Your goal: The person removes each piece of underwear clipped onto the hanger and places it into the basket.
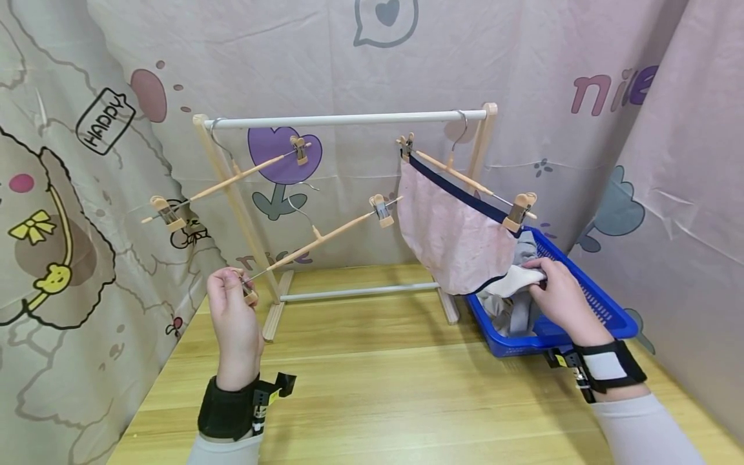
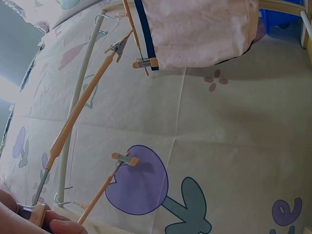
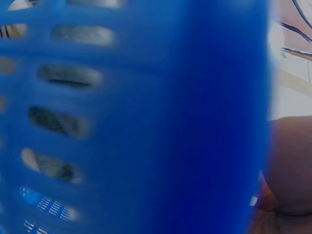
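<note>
My left hand [image 1: 234,310] grips the near clip of a wooden clip hanger [image 1: 325,237], held up in the air with its hook pointing upward. The other clip [image 1: 382,210] of that hanger has nothing in it. In the left wrist view the fingers [image 2: 66,226] hold the clip at the lower left. My right hand [image 1: 560,296] pinches a white piece of cloth [image 1: 514,280] over the blue basket [image 1: 607,307]; part of the cloth is behind pink underpants. The basket's wall [image 3: 131,122] covers most of the right wrist view.
A rack with a white rail [image 1: 349,120] stands on the wooden table [image 1: 372,387]. From it hang an unloaded clip hanger [image 1: 238,174] at left and, at right, a hanger with pink underpants [image 1: 450,226] clipped at the dark waistband. Grey cloths [image 1: 520,316] lie in the basket.
</note>
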The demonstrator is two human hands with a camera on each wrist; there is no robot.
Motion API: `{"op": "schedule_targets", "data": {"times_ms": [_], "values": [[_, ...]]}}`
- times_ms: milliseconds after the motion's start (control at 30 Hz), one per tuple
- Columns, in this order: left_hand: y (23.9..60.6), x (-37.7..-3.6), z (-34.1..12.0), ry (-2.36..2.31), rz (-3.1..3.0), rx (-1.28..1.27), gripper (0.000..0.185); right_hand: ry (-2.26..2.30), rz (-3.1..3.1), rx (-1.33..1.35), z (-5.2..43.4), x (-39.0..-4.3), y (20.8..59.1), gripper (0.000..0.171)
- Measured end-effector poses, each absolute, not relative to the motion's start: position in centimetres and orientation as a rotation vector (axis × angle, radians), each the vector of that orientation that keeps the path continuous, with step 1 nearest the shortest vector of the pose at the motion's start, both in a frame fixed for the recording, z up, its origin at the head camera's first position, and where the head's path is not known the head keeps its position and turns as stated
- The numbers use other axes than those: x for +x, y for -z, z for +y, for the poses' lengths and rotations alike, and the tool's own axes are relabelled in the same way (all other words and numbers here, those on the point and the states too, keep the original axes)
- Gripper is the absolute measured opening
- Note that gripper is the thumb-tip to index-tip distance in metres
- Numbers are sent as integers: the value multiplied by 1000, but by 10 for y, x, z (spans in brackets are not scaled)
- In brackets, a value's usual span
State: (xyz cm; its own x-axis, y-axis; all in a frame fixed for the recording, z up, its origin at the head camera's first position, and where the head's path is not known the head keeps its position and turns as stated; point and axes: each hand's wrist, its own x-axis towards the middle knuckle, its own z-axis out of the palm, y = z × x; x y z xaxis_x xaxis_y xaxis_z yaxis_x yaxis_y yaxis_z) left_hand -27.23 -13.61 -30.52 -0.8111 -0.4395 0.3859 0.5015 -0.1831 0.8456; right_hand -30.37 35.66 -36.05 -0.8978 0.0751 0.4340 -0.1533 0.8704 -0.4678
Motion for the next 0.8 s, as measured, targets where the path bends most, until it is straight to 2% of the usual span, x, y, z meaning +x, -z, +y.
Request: {"op": "schedule_targets", "data": {"times_ms": [567,800], "values": [[301,-270,-138,2040,-1423,-88,20,-593,-2851,210,357,-300,373,31],[296,-261,-143,2031,-1425,-84,20,-516,-2968,270,358,-299,377,41]]}}
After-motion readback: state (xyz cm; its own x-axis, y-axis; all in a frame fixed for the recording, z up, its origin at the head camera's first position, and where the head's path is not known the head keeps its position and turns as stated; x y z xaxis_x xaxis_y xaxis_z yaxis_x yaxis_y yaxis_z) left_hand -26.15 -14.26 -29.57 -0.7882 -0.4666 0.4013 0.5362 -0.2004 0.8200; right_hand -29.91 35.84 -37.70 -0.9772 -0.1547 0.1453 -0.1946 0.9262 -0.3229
